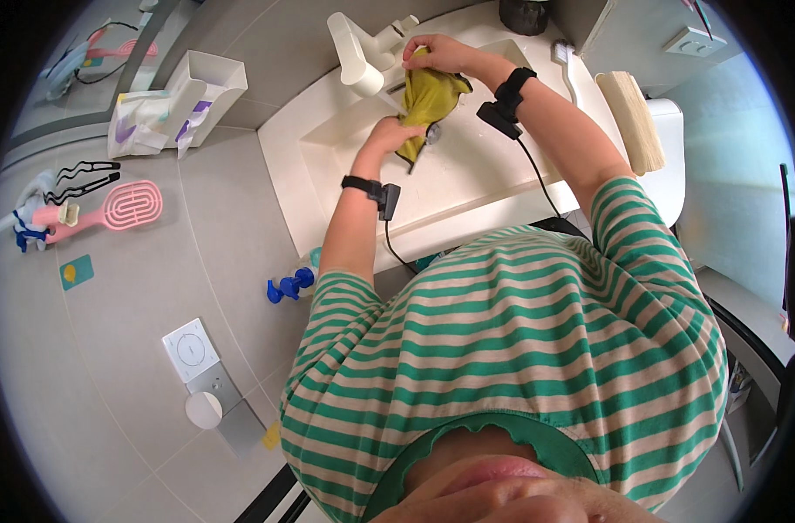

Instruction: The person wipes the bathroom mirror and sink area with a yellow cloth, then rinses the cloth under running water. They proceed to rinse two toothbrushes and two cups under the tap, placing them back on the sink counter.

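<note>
A yellow-green cloth (432, 94) with dark edging hangs between my two hands over the white sink basin (493, 166). My right hand (439, 54) pinches its upper edge, close to the faucet. Lower down and to the left, my left hand (392, 135) grips the cloth's side, its fingertips partly behind the fabric. The cloth's lower corner dangles near the round metal drain (432, 133). Each wrist wears a black strap with a small box and a cable.
The white faucet (356, 57) rises behind the basin, left of the cloth. A cleaning brush (568, 74) and folded beige towel (631, 122) lie at the right; a dark cup (525, 13) stands behind. Blue pump tops (290, 285), a tissue box (207, 96) and a pink hairbrush (132, 206) are leftward.
</note>
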A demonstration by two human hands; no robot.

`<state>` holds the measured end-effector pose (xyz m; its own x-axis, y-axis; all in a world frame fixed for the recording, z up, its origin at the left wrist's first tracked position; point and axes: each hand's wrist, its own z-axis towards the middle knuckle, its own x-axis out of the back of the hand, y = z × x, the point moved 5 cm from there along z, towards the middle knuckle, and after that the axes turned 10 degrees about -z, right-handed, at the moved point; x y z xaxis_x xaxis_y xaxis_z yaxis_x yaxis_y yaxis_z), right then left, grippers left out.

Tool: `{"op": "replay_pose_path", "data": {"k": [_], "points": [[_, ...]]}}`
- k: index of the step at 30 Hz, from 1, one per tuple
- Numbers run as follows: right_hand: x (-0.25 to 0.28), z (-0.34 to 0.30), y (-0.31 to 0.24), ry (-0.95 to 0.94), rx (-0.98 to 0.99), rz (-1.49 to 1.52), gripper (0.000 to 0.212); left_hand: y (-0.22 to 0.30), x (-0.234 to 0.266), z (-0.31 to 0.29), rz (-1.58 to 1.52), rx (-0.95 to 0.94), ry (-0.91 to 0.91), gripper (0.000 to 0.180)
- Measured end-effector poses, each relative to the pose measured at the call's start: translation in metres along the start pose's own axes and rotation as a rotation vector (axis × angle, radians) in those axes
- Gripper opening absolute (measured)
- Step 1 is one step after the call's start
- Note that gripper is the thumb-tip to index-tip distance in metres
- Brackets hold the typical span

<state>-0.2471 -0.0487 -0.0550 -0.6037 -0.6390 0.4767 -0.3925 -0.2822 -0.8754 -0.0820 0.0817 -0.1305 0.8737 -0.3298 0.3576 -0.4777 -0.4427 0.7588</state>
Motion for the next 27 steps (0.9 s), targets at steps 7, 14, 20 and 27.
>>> {"op": "replay_pose_path", "data": {"k": [7,14,20,27], "points": [[-0.083,-0.016,0.041,-0.363,0.029,-0.254,0.081,0.009,0.021,-0.030,-0.926,-0.160,-0.014,0.043],[-0.109,-0.026,0.072,-0.297,-0.345,0.510,0.051,-0.006,0.033,-0.036,-1.045,-0.128,0.095,0.043],[-0.107,-0.020,0.031,-0.007,-0.059,0.096,0.045,-0.030,-0.028,-0.012,-1.473,0.203,-0.115,0.073],[-0.123,-0.048,-0.007,0.149,-0.100,-0.335,0.051,-0.022,-0.035,0.029,-1.563,-0.014,-0.006,0.042]]}}
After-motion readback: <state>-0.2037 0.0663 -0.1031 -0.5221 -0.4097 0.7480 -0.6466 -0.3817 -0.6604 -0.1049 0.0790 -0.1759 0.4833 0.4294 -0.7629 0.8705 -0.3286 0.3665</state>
